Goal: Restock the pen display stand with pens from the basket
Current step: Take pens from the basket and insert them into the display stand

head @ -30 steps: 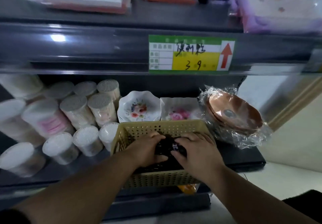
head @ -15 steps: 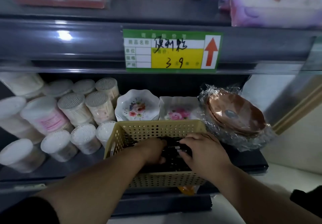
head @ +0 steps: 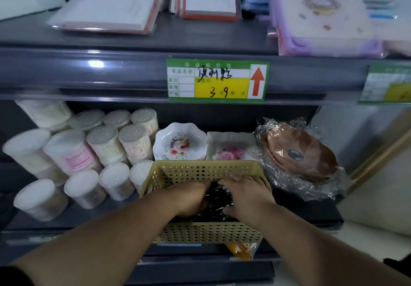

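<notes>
I see left hand [head: 191,199] and right hand [head: 249,196] down in basket [head: 206,232] at shelf [head: 311,216] edge, fingers curled round dark pens [head: 219,199]. Risk: oversized bundle sheds pens; snagged lift drags basket off. Display stand unseen.

Shelf [head: 309,210]: basket [head: 209,232], tubs [head: 104,141], dishes [head: 179,143] (plus wrapped bowls [head: 300,152])

I'm in a shop: a handwritten price tag [head: 217,80] hangs on the front edge of the shelf [head: 89,72], with packaged notepads [head: 109,12] above and cotton-swab tubs [head: 69,150] below.
</notes>
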